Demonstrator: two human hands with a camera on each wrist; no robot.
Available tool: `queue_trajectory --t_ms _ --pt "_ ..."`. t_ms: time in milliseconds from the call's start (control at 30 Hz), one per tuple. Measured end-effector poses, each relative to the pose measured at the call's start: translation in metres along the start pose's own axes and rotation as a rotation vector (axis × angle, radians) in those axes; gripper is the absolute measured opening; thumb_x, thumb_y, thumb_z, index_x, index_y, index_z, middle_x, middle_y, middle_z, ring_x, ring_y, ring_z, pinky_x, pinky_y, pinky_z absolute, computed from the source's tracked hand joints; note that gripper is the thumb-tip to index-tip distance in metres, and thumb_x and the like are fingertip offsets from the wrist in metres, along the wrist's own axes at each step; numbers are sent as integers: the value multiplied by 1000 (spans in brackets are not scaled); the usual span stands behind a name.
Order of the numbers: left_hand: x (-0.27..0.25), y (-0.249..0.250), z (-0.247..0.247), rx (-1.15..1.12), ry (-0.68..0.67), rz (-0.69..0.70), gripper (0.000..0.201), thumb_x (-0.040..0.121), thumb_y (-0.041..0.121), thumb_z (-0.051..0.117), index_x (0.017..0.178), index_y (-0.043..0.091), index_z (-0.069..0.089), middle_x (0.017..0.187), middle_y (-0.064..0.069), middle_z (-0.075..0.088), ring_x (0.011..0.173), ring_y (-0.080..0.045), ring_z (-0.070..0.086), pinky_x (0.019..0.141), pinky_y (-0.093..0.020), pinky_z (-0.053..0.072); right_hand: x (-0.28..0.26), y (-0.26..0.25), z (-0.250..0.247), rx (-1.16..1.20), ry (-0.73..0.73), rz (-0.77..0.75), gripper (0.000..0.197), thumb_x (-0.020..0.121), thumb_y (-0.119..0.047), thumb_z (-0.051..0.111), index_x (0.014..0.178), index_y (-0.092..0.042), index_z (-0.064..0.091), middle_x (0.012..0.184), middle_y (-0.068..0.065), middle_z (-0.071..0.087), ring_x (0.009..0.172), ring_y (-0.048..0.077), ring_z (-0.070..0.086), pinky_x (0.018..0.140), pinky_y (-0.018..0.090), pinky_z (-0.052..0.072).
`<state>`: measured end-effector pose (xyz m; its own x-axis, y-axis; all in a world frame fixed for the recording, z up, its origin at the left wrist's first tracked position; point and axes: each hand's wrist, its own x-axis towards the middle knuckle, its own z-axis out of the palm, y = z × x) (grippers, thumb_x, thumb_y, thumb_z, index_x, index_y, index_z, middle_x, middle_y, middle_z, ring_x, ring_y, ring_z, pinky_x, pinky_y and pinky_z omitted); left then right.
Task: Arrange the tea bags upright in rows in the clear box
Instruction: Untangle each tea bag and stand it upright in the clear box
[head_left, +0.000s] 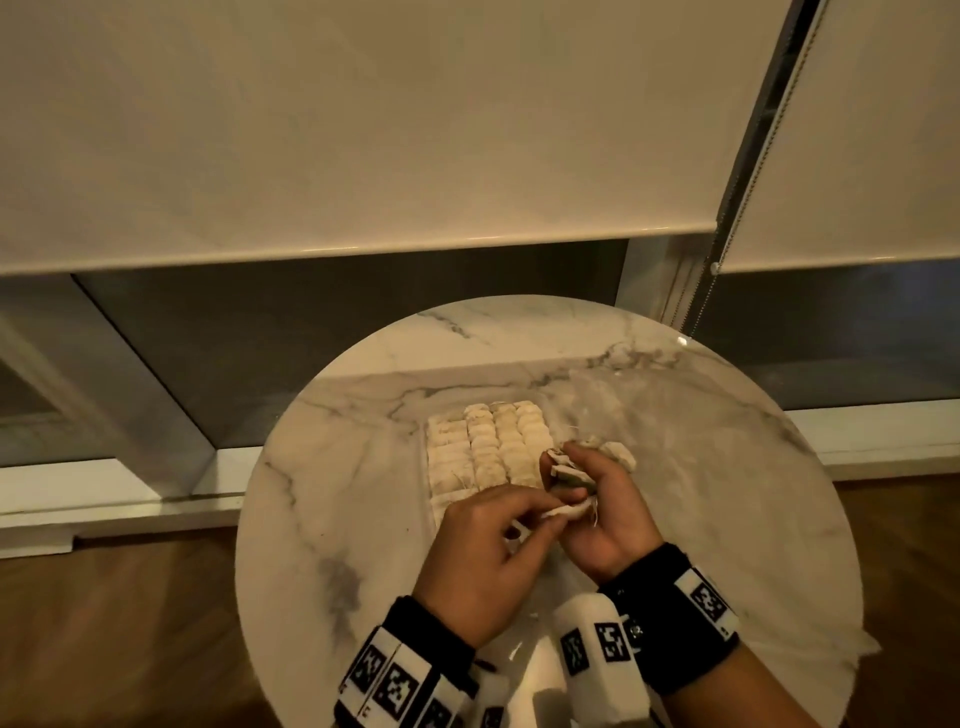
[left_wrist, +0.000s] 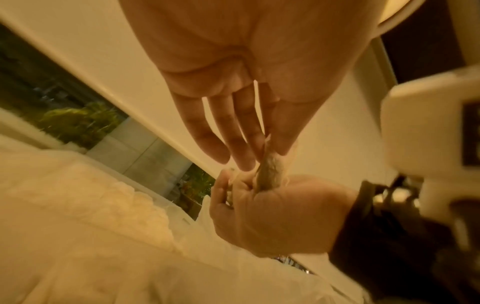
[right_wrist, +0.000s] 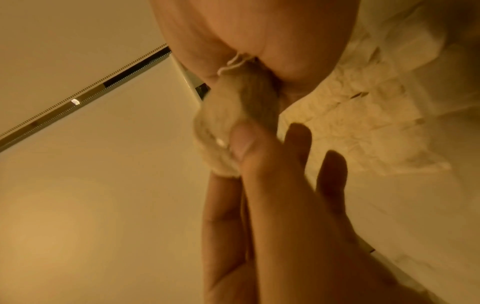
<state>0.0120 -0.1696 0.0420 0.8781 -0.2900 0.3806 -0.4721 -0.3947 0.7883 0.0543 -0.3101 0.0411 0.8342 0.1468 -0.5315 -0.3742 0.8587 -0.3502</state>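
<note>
The clear box (head_left: 428, 457) stands on the round marble table (head_left: 727, 467), filled with several rows of upright pale tea bags (head_left: 485, 447). Just right of the box's near corner, my right hand (head_left: 563, 470) grips a small bunch of tea bags (head_left: 569, 474), which also shows in the right wrist view (right_wrist: 233, 111). My left hand (head_left: 550, 512) pinches one tea bag (head_left: 569, 512) at the base of that bunch, between thumb and fingers. The left wrist view shows the pinched tea bag (left_wrist: 270, 172) hanging from my left fingertips (left_wrist: 246, 162) over the right hand's palm (left_wrist: 272, 218).
Crumpled clear wrapping (head_left: 602, 405) lies on the table behind and right of the box. A window with lowered blinds (head_left: 363, 130) and a bead cord (head_left: 722, 260) runs behind the table. Wooden floor (head_left: 130, 623) surrounds it.
</note>
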Motion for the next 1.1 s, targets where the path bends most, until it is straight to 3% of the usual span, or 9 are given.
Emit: queue_trajectory --t_ms 133,200,333,400,533,667,767,933,1100 --pt "-2 -16 -12 -132 114 -189 17 87 15 76 92 31 76 83 14 74 76 -6 70 70 -21 54 7 3 -19 -49 60 -162 5 85 -4 62 86 -8 63 76 8 66 53 10 61 37 18 43" --pt "-2 -26 -23 -149 181 -257 15 86 14 76 92 28 75 81 9 75 73 -10 70 64 -21 55 13 0 -34 -174 95 -288 12 87 0 64 92 -11 64 84 7 68 69 13 65 40 16 41" --pt "-4 -52 -46 86 203 -302 14 87 19 75 89 33 73 79 23 72 74 -2 67 64 -11 48 6 -16 -55 -648 169 -645 21 88 2 68 83 -18 66 74 -3 69 70 13 67 46 23 45" --pt "-6 -63 -55 141 196 -335 17 88 19 74 89 36 71 78 23 71 75 -1 66 66 -11 47 6 -23 -68 -783 199 -713 20 88 -1 69 82 -20 66 76 -2 70 73 17 67 50 27 45" --pt "-6 -76 -62 209 109 -416 13 90 22 72 90 35 72 76 15 72 74 2 65 65 -12 46 14 -36 -93 -678 266 -677 20 87 3 69 83 -17 65 78 4 68 75 23 65 55 28 42" --pt "0 -84 -58 231 -29 -496 12 90 22 72 86 34 72 73 10 72 66 -3 65 66 -24 53 24 -48 -112 -550 357 -570 23 87 3 68 83 -20 65 84 7 65 70 20 63 51 25 43" --pt "8 -84 -54 253 -90 -531 17 90 23 72 82 38 68 76 8 72 72 -8 65 66 -21 49 29 -53 -124 -408 396 -489 24 85 5 67 83 -19 65 87 8 65 68 19 63 47 23 47" --pt "23 -72 -48 183 -157 -513 8 90 23 72 87 31 71 77 5 74 74 -10 69 72 -30 56 25 -55 -117 -496 331 -497 20 87 4 65 84 -15 64 79 8 65 64 19 62 41 19 42" --pt "49 -51 -27 214 -211 -456 7 94 22 66 91 28 67 74 3 73 67 -11 69 69 -29 57 25 -47 -99 -560 187 -428 18 87 2 66 84 -15 64 74 7 67 68 20 62 40 19 35"
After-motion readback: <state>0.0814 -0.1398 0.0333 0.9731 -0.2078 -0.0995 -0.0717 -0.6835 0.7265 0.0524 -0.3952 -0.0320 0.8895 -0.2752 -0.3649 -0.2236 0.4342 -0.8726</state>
